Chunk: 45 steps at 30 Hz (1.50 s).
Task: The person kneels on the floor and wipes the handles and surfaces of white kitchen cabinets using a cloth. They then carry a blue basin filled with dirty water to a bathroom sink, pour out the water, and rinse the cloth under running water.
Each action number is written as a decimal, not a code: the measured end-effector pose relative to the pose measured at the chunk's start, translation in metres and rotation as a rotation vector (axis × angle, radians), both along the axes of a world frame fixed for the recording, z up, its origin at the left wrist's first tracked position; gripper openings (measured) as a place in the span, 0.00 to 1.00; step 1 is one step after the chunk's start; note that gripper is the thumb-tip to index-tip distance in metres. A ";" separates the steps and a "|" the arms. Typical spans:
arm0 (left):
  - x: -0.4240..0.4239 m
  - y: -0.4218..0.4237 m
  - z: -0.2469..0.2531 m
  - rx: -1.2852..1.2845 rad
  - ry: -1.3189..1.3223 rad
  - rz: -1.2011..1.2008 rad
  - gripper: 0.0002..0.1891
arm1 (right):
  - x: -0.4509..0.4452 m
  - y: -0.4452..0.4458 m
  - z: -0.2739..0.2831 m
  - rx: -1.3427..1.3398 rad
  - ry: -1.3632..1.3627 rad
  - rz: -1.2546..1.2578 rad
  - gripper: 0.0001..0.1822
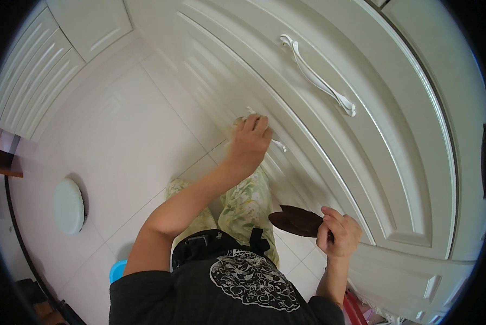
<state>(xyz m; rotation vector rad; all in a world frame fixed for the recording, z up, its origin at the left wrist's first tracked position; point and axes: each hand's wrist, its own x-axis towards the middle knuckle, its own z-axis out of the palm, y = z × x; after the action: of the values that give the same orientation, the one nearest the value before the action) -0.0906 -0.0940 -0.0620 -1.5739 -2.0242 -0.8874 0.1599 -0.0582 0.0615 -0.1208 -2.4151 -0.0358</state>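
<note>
My left hand [251,140] reaches forward to a cream drawer front low before me. Its fingers curl over the middle of the white drawer handle [281,145], whose two ends show past the hand. A small shiny beige edge shows beside the fingertips; I cannot tell what it belongs to. On the right, my right hand [338,233] grips a dark brown flat object [295,220] with a notched, two-lobed end pointing left. Its material is unclear. Above it, a larger curved white handle [318,79] sits on the upper drawer front [373,162].
A pale round stool [69,206] stands on the tiled floor [133,118] to the left. Part of a blue container [117,271] shows by my left elbow. More cream cabinets [35,69] line the far left. Something red [353,308] lies behind my right arm.
</note>
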 end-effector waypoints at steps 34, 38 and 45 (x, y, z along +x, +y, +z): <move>0.046 -0.017 -0.043 0.220 -1.575 -0.294 0.23 | -0.015 0.018 -0.006 -0.028 -0.022 0.103 0.19; 0.017 -0.031 -0.013 0.387 -0.943 -0.009 0.21 | -0.005 0.018 -0.007 -0.027 -0.005 0.075 0.18; 0.003 0.002 -0.009 0.196 -0.014 -0.146 0.15 | -0.007 0.019 -0.011 -0.037 0.027 0.107 0.18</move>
<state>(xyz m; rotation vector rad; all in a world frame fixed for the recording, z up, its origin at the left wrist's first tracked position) -0.0875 -0.0918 -0.0707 -1.6235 -1.7875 -1.1181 0.1525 -0.0388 0.0502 -0.0093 -2.3924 0.0594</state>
